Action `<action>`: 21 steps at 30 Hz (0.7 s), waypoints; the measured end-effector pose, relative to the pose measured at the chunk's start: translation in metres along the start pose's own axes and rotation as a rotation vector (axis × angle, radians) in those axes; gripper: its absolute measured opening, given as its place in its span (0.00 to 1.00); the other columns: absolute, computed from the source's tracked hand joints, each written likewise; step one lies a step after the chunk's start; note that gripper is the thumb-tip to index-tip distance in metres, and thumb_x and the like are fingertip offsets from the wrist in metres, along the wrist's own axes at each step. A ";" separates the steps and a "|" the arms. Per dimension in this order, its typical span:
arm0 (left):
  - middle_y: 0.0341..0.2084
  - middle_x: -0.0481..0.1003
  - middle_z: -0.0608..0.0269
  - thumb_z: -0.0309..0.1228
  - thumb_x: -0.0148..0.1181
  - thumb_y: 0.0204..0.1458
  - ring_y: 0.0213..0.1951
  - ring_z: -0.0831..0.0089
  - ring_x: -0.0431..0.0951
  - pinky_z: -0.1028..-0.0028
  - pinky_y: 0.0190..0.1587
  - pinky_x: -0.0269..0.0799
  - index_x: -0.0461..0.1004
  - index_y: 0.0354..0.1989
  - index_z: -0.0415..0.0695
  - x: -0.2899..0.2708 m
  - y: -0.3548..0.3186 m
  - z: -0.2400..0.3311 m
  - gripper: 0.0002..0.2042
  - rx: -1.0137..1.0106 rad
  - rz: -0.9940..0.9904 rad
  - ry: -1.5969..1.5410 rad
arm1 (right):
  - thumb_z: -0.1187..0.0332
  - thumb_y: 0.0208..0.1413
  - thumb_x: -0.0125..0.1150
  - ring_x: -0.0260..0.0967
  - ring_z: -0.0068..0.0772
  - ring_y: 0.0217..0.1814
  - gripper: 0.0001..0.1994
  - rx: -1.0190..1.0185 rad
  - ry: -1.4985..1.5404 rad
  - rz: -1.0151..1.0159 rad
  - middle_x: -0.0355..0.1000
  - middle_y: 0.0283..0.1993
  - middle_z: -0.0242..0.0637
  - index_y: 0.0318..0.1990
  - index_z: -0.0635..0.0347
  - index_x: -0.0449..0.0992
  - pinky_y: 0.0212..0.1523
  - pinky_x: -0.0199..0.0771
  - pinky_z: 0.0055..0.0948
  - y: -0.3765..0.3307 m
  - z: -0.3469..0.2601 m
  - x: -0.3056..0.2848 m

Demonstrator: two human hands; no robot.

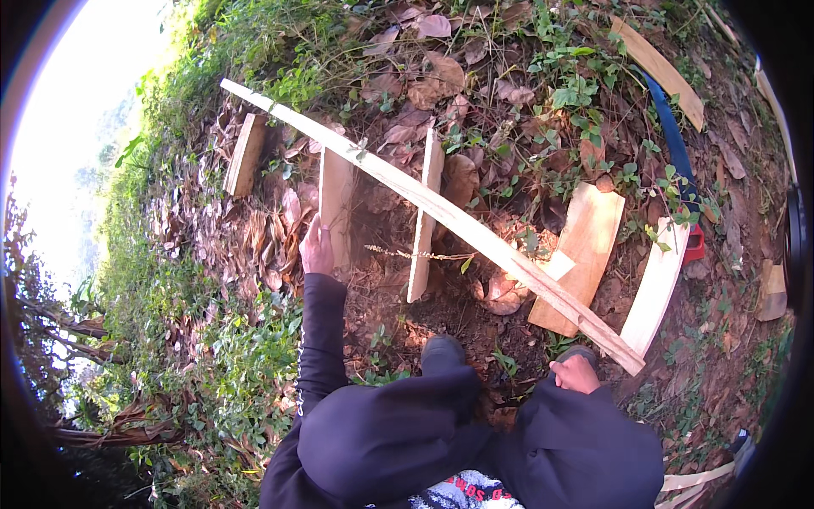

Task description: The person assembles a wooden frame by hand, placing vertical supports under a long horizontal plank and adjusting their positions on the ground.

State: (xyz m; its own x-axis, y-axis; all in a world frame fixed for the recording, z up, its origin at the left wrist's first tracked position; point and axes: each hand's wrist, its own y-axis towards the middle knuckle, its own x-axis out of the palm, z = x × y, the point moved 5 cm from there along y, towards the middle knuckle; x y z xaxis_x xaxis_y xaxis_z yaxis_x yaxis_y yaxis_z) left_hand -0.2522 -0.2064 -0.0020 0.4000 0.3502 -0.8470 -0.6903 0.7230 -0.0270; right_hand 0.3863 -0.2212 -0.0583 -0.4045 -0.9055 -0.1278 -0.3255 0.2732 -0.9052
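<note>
My left hand [317,248] grips the near end of a short wooden board [337,204], thumb and fingers at its edge. A long, narrow wooden strip [424,199] runs diagonally over that board's far end and across a second short board [425,216] standing on edge. My right hand [577,373] is a closed fist above my right knee, beside the strip's near right end. Whether anything is inside this fist is hidden. Under the strip's right part lies a wide, flat board [585,246], and a pale board [657,288] rests just right of it.
A saw with a blue blade [674,140] and red handle [694,244] lies at the right, next to another board [661,68]. A short wood block [245,157] stands at the far left. Dry leaves, soil and green plants [229,365] cover the ground. My shoes [443,352] are close by.
</note>
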 end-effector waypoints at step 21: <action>0.50 0.78 0.47 0.32 0.52 0.66 0.51 0.67 0.79 0.69 0.53 0.72 0.69 0.63 0.35 -0.001 -0.004 0.012 0.20 -0.078 0.102 0.004 | 0.52 0.62 0.55 0.72 0.45 0.20 0.28 -0.042 0.011 0.179 0.71 0.12 0.40 0.12 0.58 0.79 0.36 0.75 0.40 0.013 0.011 0.005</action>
State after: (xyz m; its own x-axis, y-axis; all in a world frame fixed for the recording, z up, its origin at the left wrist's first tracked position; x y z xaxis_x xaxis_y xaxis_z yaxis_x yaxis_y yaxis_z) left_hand -0.2429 -0.2022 0.0048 0.3227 0.4175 -0.8495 -0.7722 0.6351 0.0188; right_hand 0.3893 -0.2253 -0.0749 -0.4683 -0.8378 -0.2807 -0.2833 0.4433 -0.8505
